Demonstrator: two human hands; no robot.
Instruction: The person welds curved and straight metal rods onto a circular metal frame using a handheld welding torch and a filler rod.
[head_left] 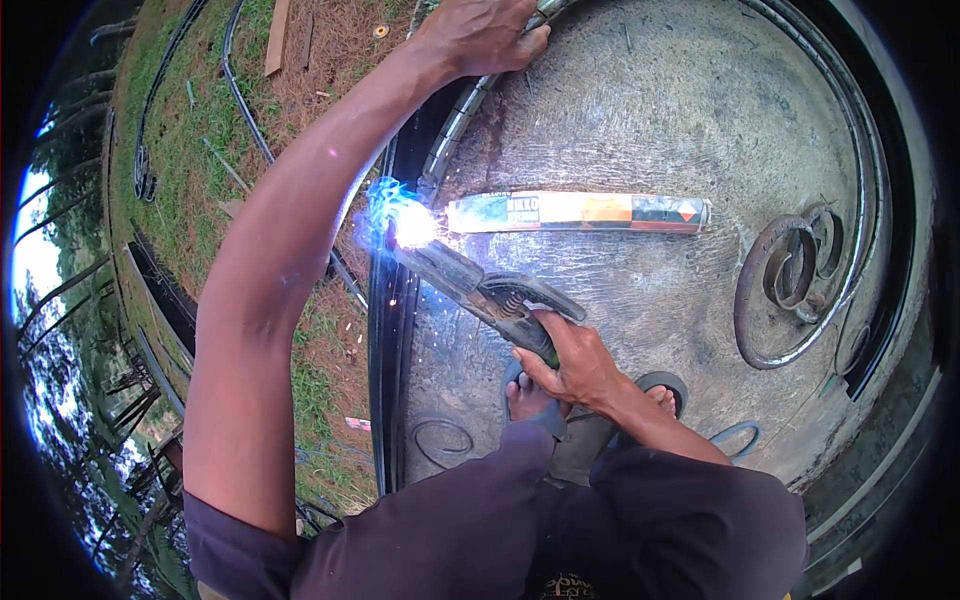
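Right hand (572, 362) grips welding electrode holder (480, 288), arc (408, 226) just beyond its tip. Left hand (482, 35) closed on curved steel bar (452, 130); electrode box (578, 212) between hands.

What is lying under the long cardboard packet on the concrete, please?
The long cardboard packet lies flat on the bare concrete slab, to the right of the bright welding arc. Only concrete shows around its edges; whatever is directly beneath it is covered.

The person is wearing a dark purple short-sleeved shirt (440, 530), leaving both forearms bare, with no gloves covering the left hand (482, 35) or right hand (570, 362), and grey open sandals (662, 385) exposing the toes.
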